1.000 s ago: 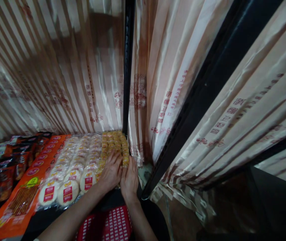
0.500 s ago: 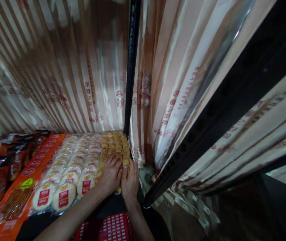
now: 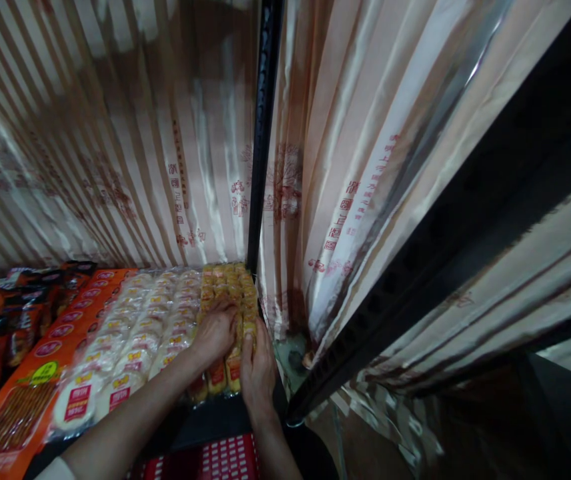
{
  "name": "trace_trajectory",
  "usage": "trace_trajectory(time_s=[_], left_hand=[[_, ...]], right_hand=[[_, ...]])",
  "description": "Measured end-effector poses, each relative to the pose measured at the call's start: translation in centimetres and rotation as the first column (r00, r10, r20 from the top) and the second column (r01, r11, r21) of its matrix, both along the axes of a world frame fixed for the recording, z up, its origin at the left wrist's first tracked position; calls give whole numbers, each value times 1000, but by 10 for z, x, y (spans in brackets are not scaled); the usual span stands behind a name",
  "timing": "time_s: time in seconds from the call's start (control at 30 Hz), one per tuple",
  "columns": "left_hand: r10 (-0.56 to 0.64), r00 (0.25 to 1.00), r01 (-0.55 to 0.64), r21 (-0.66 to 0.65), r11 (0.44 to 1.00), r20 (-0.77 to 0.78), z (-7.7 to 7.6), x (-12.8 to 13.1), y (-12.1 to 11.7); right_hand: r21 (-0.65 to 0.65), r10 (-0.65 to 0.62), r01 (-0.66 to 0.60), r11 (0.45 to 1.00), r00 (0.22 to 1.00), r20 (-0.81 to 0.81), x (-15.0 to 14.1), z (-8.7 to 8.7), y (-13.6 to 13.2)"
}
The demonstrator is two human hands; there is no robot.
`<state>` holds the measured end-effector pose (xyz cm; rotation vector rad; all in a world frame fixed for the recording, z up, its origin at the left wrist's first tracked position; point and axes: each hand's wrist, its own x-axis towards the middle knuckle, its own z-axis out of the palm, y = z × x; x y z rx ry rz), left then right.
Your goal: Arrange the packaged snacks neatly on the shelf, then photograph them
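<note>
My left hand (image 3: 217, 331) rests on top of rows of small yellow-wrapped snacks (image 3: 225, 277), its fingers curled down among them; what they hold, if anything, is hidden. Along the right side of these rows lies my right hand (image 3: 259, 373), fingers stretched out and thumb against the nearest packets. Red labels show on the front packets (image 3: 233, 370) between my hands. Just left of them stand rows of round white crackers (image 3: 133, 350) in clear wrappers, partly covered by my left forearm.
An orange snack bag (image 3: 30, 393) and dark-and-orange packets (image 3: 20, 320) lie on the left. A black upright post (image 3: 260, 167) stands behind the snacks, and a thick black post (image 3: 390, 287) slants on the right. Printed curtains (image 3: 190, 167) hang behind. Below sits a red perforated basket (image 3: 233, 457).
My left hand has shifted slightly left and its fingers have curled more, uncovering front packets with red labels. My right hand stays along the side of the row.
</note>
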<state>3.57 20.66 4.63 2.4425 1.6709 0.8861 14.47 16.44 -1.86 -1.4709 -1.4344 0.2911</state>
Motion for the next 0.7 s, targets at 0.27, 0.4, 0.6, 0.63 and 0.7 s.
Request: trace_trajectory(time_s=[0.27,0.4,0.6,0.63,0.7], left_hand=[[-14,1000,15,-57,998,14,2,-6,-2],[43,999,-43,25,999,-16,-3,-4,-3],[11,993,-6,45,999,-114,-12,-3,-7],[8,992,-4,34,999,-124,-12,-3,-7],[9,989,-9,1,1000,-148,-11,-3,-8]], right_hand=[[-10,24,-24,1000,1000,-20,-4,2,0],[-71,48,-50,996,998,-33,2,5,3],[-103,117,-118,988,993,-14,9,18,9],[-120,135,-135,984,991,-10,9,20,9],[-152,157,-155,976,988,1,7,24,10]])
